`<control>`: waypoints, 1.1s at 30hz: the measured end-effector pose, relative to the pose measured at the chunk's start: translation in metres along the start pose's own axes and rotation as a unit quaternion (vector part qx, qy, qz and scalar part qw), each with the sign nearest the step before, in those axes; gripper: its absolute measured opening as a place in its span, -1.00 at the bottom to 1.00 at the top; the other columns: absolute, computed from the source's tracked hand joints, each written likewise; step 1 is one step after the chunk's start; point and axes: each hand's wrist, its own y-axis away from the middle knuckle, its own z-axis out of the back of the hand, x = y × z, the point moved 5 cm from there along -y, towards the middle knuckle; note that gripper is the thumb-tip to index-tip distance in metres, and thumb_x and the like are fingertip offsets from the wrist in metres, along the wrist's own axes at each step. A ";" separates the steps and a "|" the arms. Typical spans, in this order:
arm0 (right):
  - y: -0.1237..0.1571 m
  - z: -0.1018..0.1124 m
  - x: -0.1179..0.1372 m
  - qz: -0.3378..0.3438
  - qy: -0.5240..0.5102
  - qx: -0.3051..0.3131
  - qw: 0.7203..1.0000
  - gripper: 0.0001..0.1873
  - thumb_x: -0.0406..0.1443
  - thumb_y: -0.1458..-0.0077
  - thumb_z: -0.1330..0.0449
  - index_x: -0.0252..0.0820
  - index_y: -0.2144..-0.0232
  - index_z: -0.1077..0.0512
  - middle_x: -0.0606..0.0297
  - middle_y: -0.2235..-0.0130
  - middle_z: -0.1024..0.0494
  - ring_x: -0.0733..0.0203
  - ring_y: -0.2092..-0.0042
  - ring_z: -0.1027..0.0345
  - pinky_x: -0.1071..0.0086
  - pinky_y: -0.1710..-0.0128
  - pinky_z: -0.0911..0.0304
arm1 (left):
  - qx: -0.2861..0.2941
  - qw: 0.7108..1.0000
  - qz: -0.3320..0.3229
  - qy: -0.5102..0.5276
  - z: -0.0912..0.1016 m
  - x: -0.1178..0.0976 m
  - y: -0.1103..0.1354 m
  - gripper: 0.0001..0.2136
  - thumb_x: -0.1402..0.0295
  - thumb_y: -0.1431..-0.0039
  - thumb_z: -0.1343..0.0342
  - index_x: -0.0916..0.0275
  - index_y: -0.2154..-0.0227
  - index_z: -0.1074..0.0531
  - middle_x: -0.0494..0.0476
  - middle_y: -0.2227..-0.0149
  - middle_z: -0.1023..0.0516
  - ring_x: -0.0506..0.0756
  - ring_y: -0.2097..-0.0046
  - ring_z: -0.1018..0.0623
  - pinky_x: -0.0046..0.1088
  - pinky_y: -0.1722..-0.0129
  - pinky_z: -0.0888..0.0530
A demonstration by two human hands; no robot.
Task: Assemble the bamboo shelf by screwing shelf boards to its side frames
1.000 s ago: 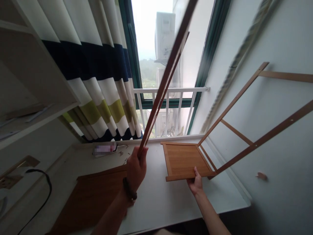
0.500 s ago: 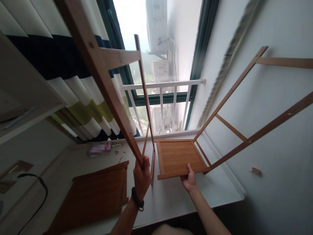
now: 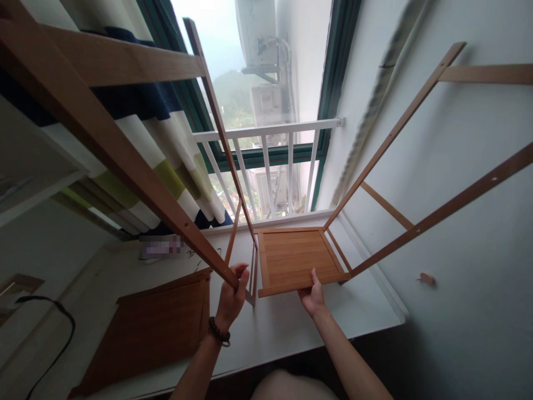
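My left hand [image 3: 231, 294] is closed around the lower end of the near post of a wooden side frame [image 3: 137, 189], which leans to the left. My right hand [image 3: 312, 294] grips the front edge of a wooden shelf panel [image 3: 297, 258], thumb on top and fingers beneath. At its right end the panel meets a second side frame [image 3: 387, 250], which tilts out toward the wall. The panel's left end is near the left frame's far post; whether they touch I cannot tell. More wooden panels [image 3: 154, 328] lie stacked to the left.
Everything stands on a white ledge [image 3: 275, 333] below a window with a white railing [image 3: 266, 131]. Small loose hardware and a blurred packet [image 3: 160, 248] lie at the back left. A striped curtain [image 3: 162, 161] hangs on the left. A pink hook [image 3: 427, 279] sticks on the right wall [image 3: 470, 233].
The left side frame has tipped further to the left, my left hand still on its post. My right hand keeps its hold on the panel. The whole view has shifted slightly.
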 end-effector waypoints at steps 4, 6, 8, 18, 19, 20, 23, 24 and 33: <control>-0.002 -0.001 0.000 -0.003 0.005 0.010 1.000 -0.67 -0.15 0.06 -0.21 -0.14 0.22 -0.40 0.35 0.26 -0.56 0.25 0.26 -0.44 0.38 0.31 -0.40 | -0.011 0.999 0.052 0.010 -0.021 0.048 0.010 -0.69 0.19 -0.08 0.03 0.25 0.15 -0.27 0.23 0.09 -0.33 0.11 0.13 -0.42 -0.33 0.20 -0.40; -0.004 -0.002 0.000 -0.002 0.007 0.010 1.000 -0.67 -0.16 0.06 -0.21 -0.15 0.21 -0.40 0.34 0.26 -0.56 0.25 0.25 -0.44 0.39 0.30 -0.40 | 0.016 0.994 0.103 0.019 -0.031 0.069 0.014 -0.65 0.17 -0.10 0.06 0.27 0.12 -0.25 0.23 0.14 -0.38 0.12 0.16 -0.45 -0.29 0.18 -0.40; -0.005 -0.003 -0.001 -0.002 0.006 0.009 1.000 -0.68 -0.18 0.06 -0.22 -0.16 0.21 -0.40 0.33 0.26 -0.56 0.26 0.25 -0.44 0.41 0.31 -0.39 | 0.013 0.992 0.127 0.018 -0.035 0.082 0.016 -0.65 0.16 -0.11 0.10 0.27 0.11 -0.25 0.23 0.16 -0.40 0.14 0.12 -0.44 -0.24 0.12 -0.38; -0.005 0.001 -0.006 -0.019 -0.013 -0.002 1.000 -0.67 -0.23 0.09 -0.25 -0.18 0.22 -0.39 0.32 0.26 -0.56 0.25 0.25 -0.44 0.40 0.35 -0.40 | 0.093 0.988 0.089 0.082 -0.057 0.103 0.017 -0.57 0.51 0.08 0.09 0.21 0.06 -0.26 0.24 -0.19 -0.05 0.11 0.06 -0.44 -0.25 0.05 -0.39; -0.005 0.000 -0.006 -0.020 -0.016 -0.003 1.000 -0.67 -0.23 0.09 -0.25 -0.18 0.21 -0.39 0.32 0.26 -0.56 0.25 0.26 -0.44 0.41 0.35 -0.40 | 0.090 0.988 0.090 0.082 -0.058 0.105 0.017 -0.56 0.52 0.08 0.09 0.21 0.06 -0.25 0.24 -0.19 -0.05 0.10 0.08 -0.45 -0.26 0.06 -0.40; -0.006 0.000 -0.005 -0.022 -0.017 -0.005 1.000 -0.67 -0.23 0.09 -0.25 -0.18 0.21 -0.39 0.33 0.27 -0.56 0.25 0.26 -0.44 0.41 0.35 -0.40 | 0.086 0.989 0.091 0.084 -0.059 0.107 0.017 -0.56 0.51 0.08 0.08 0.21 0.06 -0.25 0.25 -0.18 -0.06 0.09 0.09 -0.45 -0.26 0.06 -0.40; -0.008 -0.003 -0.003 -0.020 -0.013 -0.005 1.000 -0.68 -0.23 0.09 -0.25 -0.18 0.23 -0.39 0.33 0.28 -0.56 0.26 0.26 -0.44 0.41 0.34 -0.40 | 0.076 0.988 0.094 0.098 -0.060 0.112 0.019 -0.58 0.47 0.06 0.07 0.23 0.05 -0.23 0.28 -0.17 -0.08 0.11 0.07 -0.44 -0.27 0.07 -0.41; -0.008 -0.003 -0.002 -0.016 -0.009 -0.004 1.000 -0.69 -0.22 0.09 -0.25 -0.18 0.24 -0.40 0.33 0.27 -0.56 0.26 0.25 -0.44 0.41 0.32 -0.40 | 0.074 0.988 0.093 0.101 -0.060 0.113 0.019 -0.59 0.46 0.05 0.06 0.23 0.05 -0.23 0.29 -0.16 -0.08 0.11 0.07 -0.43 -0.27 0.06 -0.40; -0.009 0.000 0.001 -0.013 -0.012 -0.022 1.000 -0.65 -0.17 0.13 -0.27 -0.19 0.26 -0.42 0.29 0.26 -0.56 0.21 0.25 -0.44 0.39 0.32 -0.39 | 0.146 0.985 0.082 0.053 -0.066 0.110 0.024 -0.39 0.38 0.00 0.03 0.15 -0.16 0.03 0.26 -0.16 -0.01 0.10 0.09 -0.39 -0.23 0.07 -0.38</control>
